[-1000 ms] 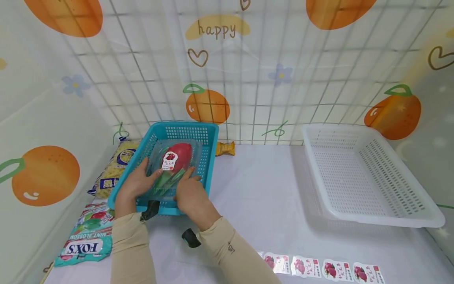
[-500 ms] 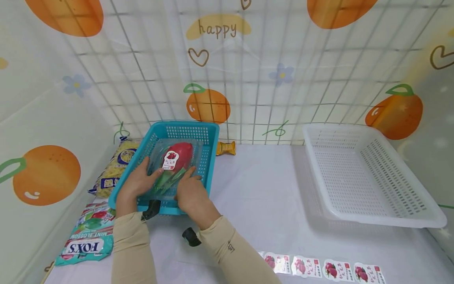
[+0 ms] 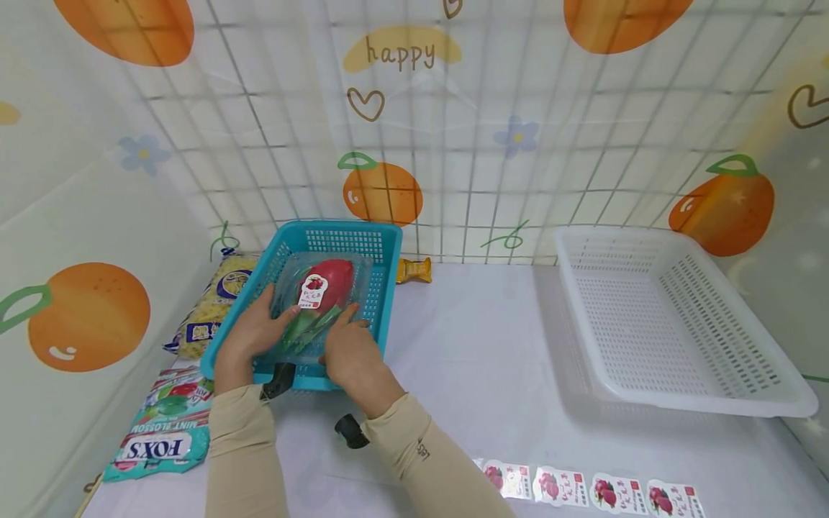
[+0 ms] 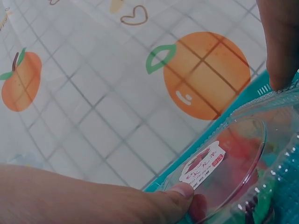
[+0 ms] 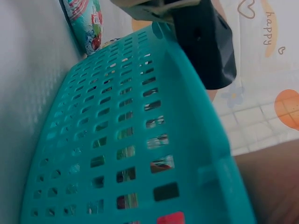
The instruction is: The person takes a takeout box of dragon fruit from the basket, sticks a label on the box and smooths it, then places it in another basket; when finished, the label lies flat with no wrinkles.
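A clear plastic clamshell box (image 3: 358,280) lies inside the teal basket (image 3: 387,302). Through its lid show a red fruit (image 3: 337,277) with green strips and a white label (image 3: 314,288) picturing dragon fruit. My left hand (image 3: 255,331) grips the box's left side, thumb laid on the lid at the label's lower edge. In the left wrist view that thumb (image 4: 173,198) presses beside the label, and a finger reaches the far rim. My right hand (image 3: 352,352) holds the near right part of the box, index finger along the lid; its thumb is mostly hidden. Basket wall (image 5: 103,121) fills much of the right wrist view.
Left of the basket lie a yellow-and-blue noodle bag (image 3: 210,309) and a FOX'S candy bag (image 3: 162,428). A small yellow packet (image 3: 414,270) sits at its right. A white basket (image 3: 673,324) stands at the right, with dragon fruit stickers (image 3: 560,488) along the front.
Both hands keep the same hold on the box. The whole head view has shifted very slightly; nothing else has visibly moved.
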Action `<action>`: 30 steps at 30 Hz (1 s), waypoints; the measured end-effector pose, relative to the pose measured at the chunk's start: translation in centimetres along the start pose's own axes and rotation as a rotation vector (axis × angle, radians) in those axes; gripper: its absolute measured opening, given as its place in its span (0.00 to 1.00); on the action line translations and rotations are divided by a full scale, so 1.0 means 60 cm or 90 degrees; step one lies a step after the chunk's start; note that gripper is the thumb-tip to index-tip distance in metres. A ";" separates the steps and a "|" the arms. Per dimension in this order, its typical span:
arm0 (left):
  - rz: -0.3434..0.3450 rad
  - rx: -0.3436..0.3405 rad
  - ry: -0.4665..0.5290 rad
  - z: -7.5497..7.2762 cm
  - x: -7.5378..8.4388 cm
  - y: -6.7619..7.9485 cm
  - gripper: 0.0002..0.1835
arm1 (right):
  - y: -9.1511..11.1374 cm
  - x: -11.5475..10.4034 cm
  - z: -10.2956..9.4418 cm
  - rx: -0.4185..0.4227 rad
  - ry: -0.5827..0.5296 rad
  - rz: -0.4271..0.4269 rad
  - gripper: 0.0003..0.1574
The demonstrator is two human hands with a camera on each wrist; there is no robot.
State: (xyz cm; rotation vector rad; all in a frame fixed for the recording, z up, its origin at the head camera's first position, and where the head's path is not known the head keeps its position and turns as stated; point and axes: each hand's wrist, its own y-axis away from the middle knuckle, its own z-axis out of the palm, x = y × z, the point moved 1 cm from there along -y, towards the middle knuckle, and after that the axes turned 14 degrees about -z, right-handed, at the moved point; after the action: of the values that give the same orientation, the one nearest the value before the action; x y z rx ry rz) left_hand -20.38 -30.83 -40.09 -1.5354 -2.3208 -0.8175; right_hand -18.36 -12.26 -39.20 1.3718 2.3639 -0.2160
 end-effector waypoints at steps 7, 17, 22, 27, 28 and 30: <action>-0.001 -0.010 -0.012 -0.003 0.005 0.002 0.48 | -0.001 0.001 -0.001 -0.005 -0.012 -0.002 0.65; -0.006 -0.008 -0.002 -0.001 0.005 0.001 0.46 | 0.000 0.001 0.002 0.009 -0.019 -0.003 0.65; -0.012 -0.017 0.005 -0.002 0.006 0.004 0.46 | 0.001 0.000 0.001 0.013 -0.022 -0.001 0.65; -0.018 -0.018 0.008 -0.001 0.004 0.001 0.46 | 0.003 0.000 -0.001 0.013 -0.026 -0.011 0.65; -0.019 -0.018 0.009 -0.002 0.004 0.001 0.46 | 0.003 0.000 -0.001 0.015 -0.024 -0.014 0.65; -0.021 -0.018 0.010 -0.002 0.004 0.002 0.46 | 0.005 0.000 -0.001 0.019 -0.023 -0.017 0.66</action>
State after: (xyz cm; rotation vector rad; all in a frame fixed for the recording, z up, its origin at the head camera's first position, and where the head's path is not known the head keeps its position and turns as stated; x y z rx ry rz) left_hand -20.40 -30.68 -39.84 -1.4994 -2.3392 -0.8710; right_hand -18.15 -12.09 -39.11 1.3388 2.3591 -0.2829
